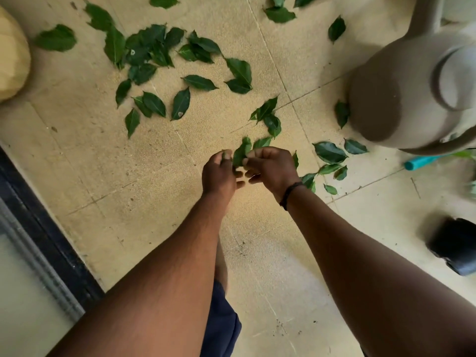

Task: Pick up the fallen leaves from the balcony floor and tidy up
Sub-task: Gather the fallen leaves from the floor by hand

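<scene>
Both hands (219, 173) (270, 167) meet mid-frame over the tiled floor (159, 181), w/ a few leaves (242, 152) pinched between them. Bare tile from 6 to 9 o'clock of the hands: open passage there. 11–12 o'clock: dense leaf scatter (152, 52), flat on the floor, nothing tall. 1–2 o'clock: big grey pot (401, 99) blocks reach; leaves tucked just beside its base. 3 o'clock: small leaf cluster (329, 153), then teal handle (419, 162). 4 o'clock: dark object (456, 244), blurred. 8 o'clock edge: black door track (43, 228). 10 o'clock corner: tan rounded obj. (11, 55).
</scene>
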